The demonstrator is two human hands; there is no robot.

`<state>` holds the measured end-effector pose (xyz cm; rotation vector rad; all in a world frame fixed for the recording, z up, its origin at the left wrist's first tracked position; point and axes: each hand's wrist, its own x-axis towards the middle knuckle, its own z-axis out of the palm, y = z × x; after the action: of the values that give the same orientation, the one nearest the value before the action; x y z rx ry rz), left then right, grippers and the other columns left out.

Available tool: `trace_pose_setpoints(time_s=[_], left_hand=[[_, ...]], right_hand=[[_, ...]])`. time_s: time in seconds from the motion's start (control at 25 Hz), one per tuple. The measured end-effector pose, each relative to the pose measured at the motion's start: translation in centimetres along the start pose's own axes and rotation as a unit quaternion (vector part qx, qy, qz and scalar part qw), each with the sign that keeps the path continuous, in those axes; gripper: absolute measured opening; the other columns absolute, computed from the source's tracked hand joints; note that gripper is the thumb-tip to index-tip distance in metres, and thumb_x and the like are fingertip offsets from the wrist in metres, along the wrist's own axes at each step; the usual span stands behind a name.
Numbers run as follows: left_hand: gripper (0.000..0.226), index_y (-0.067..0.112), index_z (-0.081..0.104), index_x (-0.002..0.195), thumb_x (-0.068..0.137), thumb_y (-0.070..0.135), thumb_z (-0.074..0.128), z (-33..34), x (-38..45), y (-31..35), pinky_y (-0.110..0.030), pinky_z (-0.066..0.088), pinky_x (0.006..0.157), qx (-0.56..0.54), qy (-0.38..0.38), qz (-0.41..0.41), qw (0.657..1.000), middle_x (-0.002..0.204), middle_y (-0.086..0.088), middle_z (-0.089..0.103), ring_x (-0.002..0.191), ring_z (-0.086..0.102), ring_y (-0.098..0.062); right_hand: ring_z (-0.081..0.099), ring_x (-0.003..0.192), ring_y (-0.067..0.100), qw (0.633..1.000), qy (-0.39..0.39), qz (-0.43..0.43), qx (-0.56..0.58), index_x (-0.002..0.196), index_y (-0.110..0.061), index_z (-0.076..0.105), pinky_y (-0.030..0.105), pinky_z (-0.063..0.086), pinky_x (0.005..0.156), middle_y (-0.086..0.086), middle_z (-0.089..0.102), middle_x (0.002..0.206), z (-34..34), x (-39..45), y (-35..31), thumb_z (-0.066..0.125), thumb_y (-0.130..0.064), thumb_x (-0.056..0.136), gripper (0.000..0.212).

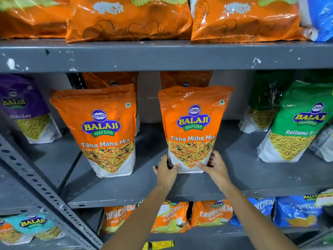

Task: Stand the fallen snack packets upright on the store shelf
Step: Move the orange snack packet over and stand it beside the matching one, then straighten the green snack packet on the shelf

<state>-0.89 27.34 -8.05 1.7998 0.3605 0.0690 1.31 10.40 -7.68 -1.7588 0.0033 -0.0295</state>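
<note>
An orange Tikha Mitha Mix packet (193, 123) stands upright on the grey middle shelf (144, 184). My left hand (166, 171) grips its lower left corner and my right hand (213, 166) grips its lower right corner. A second orange Tikha Mitha Mix packet (106, 129) stands upright to its left, untouched. More orange packets (185, 79) stand behind both. A purple Aloo Sev packet (27, 109) stands at far left. A green Ratlami Sev packet (295, 123) leans at the right, with another green packet (261, 103) behind it.
The shelf above carries large orange chip bags (129, 17) and a blue bag (320, 17). Below, orange Crunchem packets (171, 216) and blue packets (295, 212) fill the lower shelf. A perforated grey shelf post (36, 179) runs diagonally at left.
</note>
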Motion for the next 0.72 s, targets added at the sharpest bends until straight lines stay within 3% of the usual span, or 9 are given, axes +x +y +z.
trace_pose_setpoints(time_s=[0.08,0.16,0.2,0.24,0.32,0.44,0.56,0.72], left_hand=[[0.054,0.026,0.04,0.124,0.079,0.016,0.067,0.2,-0.4,-0.1,-0.054,0.025,0.116,-0.033,0.016,0.028,0.999,0.126,0.0,0.057,0.125,0.048,-0.021],[0.056,0.018,0.041,0.123,0.075,0.013,0.07,0.5,-1.5,0.1,-0.034,0.043,0.104,-0.04,0.067,0.077,0.994,0.115,0.001,0.055,0.113,0.052,-0.016],[0.05,0.012,0.044,0.119,0.076,0.013,0.069,0.7,-2.3,0.4,-0.025,0.047,0.093,-0.018,0.109,0.118,0.987,0.109,-0.001,0.053,0.104,0.052,-0.015],[0.042,0.007,0.047,0.112,0.077,0.017,0.067,1.0,-3.1,0.7,-0.024,0.048,0.085,0.031,0.156,0.167,0.973,0.104,-0.003,0.054,0.097,0.053,-0.017],[0.032,0.006,0.054,0.101,0.077,0.025,0.06,2.4,-4.1,1.0,-0.034,0.045,0.082,0.146,0.196,0.235,0.941,0.099,-0.012,0.061,0.092,0.058,-0.026],[0.024,0.007,0.056,0.095,0.078,0.025,0.056,6.5,-4.4,2.1,-0.035,0.047,0.07,0.176,0.159,0.264,0.935,0.091,-0.016,0.067,0.084,0.062,-0.034],[0.02,0.02,0.044,0.096,0.08,0.017,0.056,11.5,-4.6,3.3,-0.036,0.049,0.068,0.179,0.129,0.303,0.927,0.092,-0.016,0.066,0.083,0.059,-0.028],[0.028,0.022,0.043,0.105,0.082,0.011,0.055,18.2,-4.1,4.5,-0.03,0.042,0.083,0.15,0.056,0.288,0.944,0.106,-0.016,0.06,0.098,0.052,-0.021]], right_hand=[[0.058,0.1,0.012,0.999,-0.002,-0.004,0.032,0.116,-0.019,0.048,0.022,0.05,0.081,-0.004,0.061,0.107,-0.1,-0.1,-0.2,0.074,-0.014,0.073,0.05],[0.058,0.098,0.01,0.995,0.022,-0.013,0.096,0.116,-0.014,0.051,0.019,0.05,0.079,-0.004,0.06,0.106,-0.8,-0.3,0.0,0.066,-0.009,0.08,0.04],[0.058,0.095,0.011,0.991,0.065,-0.021,0.112,0.115,-0.01,0.054,0.022,0.049,0.082,0.0,0.061,0.105,-1.5,-0.2,0.3,0.064,-0.006,0.081,0.035],[0.058,0.091,0.011,0.986,0.125,-0.029,0.107,0.11,-0.006,0.058,0.028,0.048,0.083,0.005,0.062,0.103,-2.2,-0.1,0.7,0.063,-0.004,0.081,0.029],[0.059,0.078,0.003,0.964,0.248,-0.048,0.085,0.095,-0.008,0.064,0.029,0.048,0.078,0.01,0.064,0.093,-4.6,0.3,1.6,0.063,0.0,0.079,0.017],[0.057,0.062,-0.014,0.924,0.37,-0.073,0.061,0.087,-0.012,0.062,0.005,0.043,0.062,-0.002,0.06,0.07,-10.4,1.3,2.4,0.061,0.002,0.078,0.016],[0.055,0.055,-0.015,0.909,0.406,-0.085,0.039,0.082,-0.017,0.059,0.002,0.041,0.057,-0.012,0.053,0.067,-17.1,2.5,3.2,0.059,0.001,0.076,0.019],[0.055,0.061,-0.007,0.917,0.388,-0.085,0.027,0.078,-0.031,0.047,0.004,0.041,0.058,0.007,0.053,0.077,-23.8,4.1,4.7,0.06,-0.002,0.078,0.032]])
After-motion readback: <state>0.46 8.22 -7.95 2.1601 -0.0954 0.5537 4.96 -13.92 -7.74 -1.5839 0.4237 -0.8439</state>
